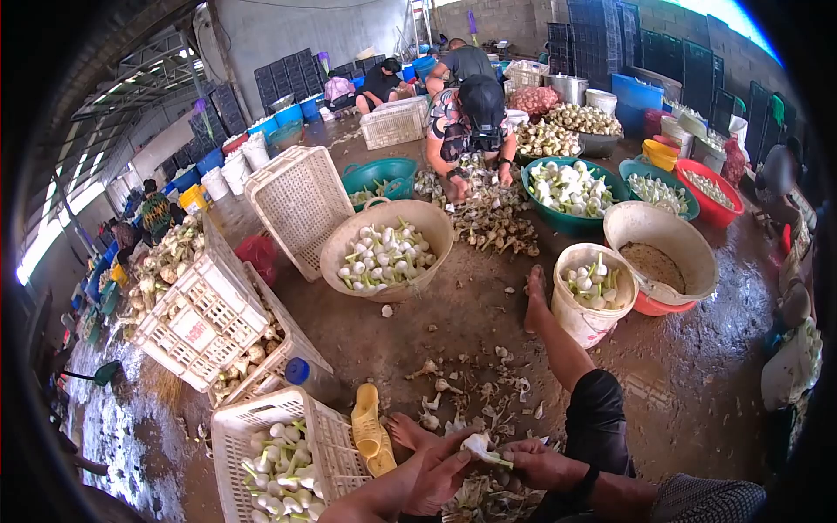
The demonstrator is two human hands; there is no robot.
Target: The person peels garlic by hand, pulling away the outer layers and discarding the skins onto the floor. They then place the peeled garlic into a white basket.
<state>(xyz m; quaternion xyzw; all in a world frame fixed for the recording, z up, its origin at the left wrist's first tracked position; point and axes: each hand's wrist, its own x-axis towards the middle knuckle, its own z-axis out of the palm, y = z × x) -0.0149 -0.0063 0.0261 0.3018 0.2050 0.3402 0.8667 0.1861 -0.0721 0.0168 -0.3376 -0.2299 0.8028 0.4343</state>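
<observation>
My left hand (438,478) is closed around a white garlic bulb (477,446), low in the middle of the head view. The bulb's green stem points right, where the fingers of my right hand (542,464) pinch its end. Whether a small tool is also in my right hand I cannot make out. Below and in front of my hands lie loose garlic skins and trimmings (488,403). To the left, a white plastic crate (261,410) holds peeled garlic with short stems.
Yellow sandals (370,427) and a blue-capped bottle (312,376) stand beside the crate. Stacked crates (209,318) of unpeeled garlic rise at left. Ahead are a beige basin (336,253) and a white bucket (571,327) of garlic. A co-worker (471,118) bends over a garlic pile.
</observation>
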